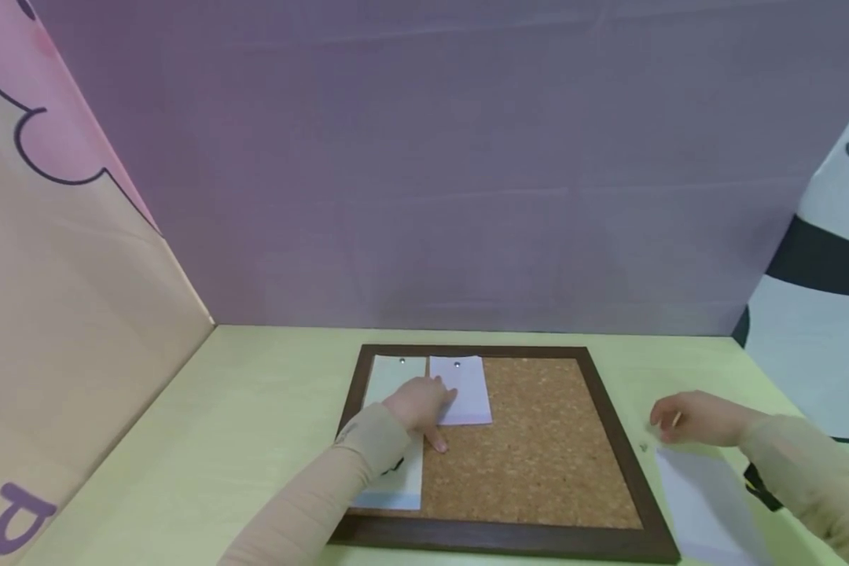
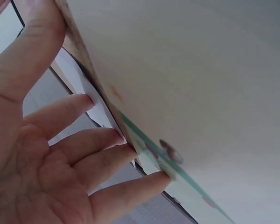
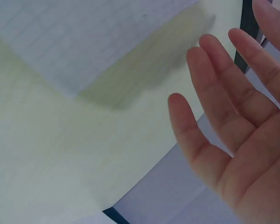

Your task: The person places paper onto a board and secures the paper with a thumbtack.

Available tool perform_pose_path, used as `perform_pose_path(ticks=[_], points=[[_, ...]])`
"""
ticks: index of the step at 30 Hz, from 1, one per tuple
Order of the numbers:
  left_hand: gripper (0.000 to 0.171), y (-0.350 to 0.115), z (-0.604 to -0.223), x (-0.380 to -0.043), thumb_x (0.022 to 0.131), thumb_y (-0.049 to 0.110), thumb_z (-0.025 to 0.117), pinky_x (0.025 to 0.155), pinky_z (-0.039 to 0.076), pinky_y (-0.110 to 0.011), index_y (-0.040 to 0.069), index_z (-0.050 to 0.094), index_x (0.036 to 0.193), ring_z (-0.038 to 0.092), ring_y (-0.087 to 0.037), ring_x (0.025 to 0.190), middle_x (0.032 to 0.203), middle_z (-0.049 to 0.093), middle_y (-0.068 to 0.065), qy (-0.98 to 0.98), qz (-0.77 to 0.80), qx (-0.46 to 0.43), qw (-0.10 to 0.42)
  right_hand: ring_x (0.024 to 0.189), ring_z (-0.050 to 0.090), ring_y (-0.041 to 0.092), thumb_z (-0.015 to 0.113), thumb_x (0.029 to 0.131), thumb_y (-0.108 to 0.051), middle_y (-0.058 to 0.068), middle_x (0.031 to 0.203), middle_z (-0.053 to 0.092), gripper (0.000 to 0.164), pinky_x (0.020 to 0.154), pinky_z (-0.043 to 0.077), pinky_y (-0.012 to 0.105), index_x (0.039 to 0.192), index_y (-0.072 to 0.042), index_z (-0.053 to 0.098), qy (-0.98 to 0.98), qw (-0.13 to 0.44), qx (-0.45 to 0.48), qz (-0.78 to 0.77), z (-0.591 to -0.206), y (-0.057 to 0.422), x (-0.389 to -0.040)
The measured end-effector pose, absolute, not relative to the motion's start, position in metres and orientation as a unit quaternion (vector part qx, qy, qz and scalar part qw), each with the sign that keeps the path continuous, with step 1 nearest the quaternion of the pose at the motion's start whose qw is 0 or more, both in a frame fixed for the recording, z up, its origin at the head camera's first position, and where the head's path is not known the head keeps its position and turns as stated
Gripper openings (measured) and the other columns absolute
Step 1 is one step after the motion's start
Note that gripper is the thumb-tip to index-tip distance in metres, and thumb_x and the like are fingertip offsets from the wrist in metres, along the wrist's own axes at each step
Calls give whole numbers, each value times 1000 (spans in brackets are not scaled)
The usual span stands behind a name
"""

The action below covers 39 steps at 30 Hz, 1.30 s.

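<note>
A wood-framed corkboard (image 1: 538, 448) lies on the table. Two papers are pinned at its upper left: a long pale sheet (image 1: 403, 495) with a bluish lower edge, and a shorter lilac-white sheet (image 1: 475, 397). Each has a small metallic pin (image 1: 457, 365) near its top. My left hand (image 1: 417, 402) is over both papers with fingers spread; in the left wrist view its fingertips (image 2: 164, 179) reach the sheets' edges. Right of the board, my right hand (image 1: 703, 417) hovers with loosely bent fingers (image 3: 207, 98), holding nothing visible. A faintly lined sheet (image 1: 711, 503) lies just below it.
A tiny object (image 1: 643, 447), possibly a pin, sits on the table between the board's right frame and the right hand. The pale yellow tabletop (image 1: 255, 424) meets a grey-purple backdrop (image 1: 460, 173) behind, with printed cloth panels (image 1: 64, 299) at the sides.
</note>
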<state>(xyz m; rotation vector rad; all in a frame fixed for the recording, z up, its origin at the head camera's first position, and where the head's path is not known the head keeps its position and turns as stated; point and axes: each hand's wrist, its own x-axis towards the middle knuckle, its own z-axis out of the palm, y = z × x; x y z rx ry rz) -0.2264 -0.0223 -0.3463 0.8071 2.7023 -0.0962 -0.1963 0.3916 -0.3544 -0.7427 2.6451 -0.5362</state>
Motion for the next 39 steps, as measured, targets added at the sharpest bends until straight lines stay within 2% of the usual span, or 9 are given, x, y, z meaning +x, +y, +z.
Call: perform_pose_path(ticks=[6,10,14,17,22,31,39], points=[[93,-21,-348,-229,65,42,82,112,32,-37,11,41,143,39,-32,135,146,40,-19,946,-35,280,161,81,56,2,80,70,-21,3,91,66,36,69,49,27,96,-3,65,938,148,-263,-168,-358,404,-189],[94,-22,-348,-230,65,43,82,112,33,-37,12,41,143,40,-32,134,146,40,-19,945,-42,282,159,86,59,12,84,65,-25,10,99,66,50,73,50,30,102,0,63,944,151,-246,-162,-361,409,-188],[93,-22,-347,-230,64,43,82,111,34,-36,11,42,142,41,-32,133,144,42,-18,945,-44,284,155,91,56,5,85,61,-28,15,102,63,59,76,50,32,106,1,61,940,133,-265,-171,-367,413,-184],[92,-23,-347,-228,64,42,83,112,33,-36,11,43,142,41,-31,134,144,43,-17,945,-36,285,155,93,52,-3,84,60,-33,15,102,62,62,76,50,33,107,1,61,932,104,-302,-174,-373,417,-181],[92,-23,-348,-227,65,41,83,112,32,-36,10,43,141,40,-30,135,144,43,-15,946,-29,284,154,95,51,-3,83,57,-40,10,101,61,64,74,49,34,106,-4,63,923,59,-349,-151,-380,421,-178],[91,-23,-349,-227,65,41,83,112,32,-37,10,44,141,40,-30,135,144,44,-14,946,-33,286,151,97,49,-2,82,56,-42,12,104,58,66,73,48,33,109,-9,61,925,52,-348,-145,-383,420,-170],[92,-23,-351,-227,64,42,83,112,33,-36,10,43,141,40,-30,135,144,44,-14,945,-36,287,152,99,52,26,82,51,-46,19,114,53,73,78,47,55,112,-12,58,944,80,-291,-133,-384,412,-163]])
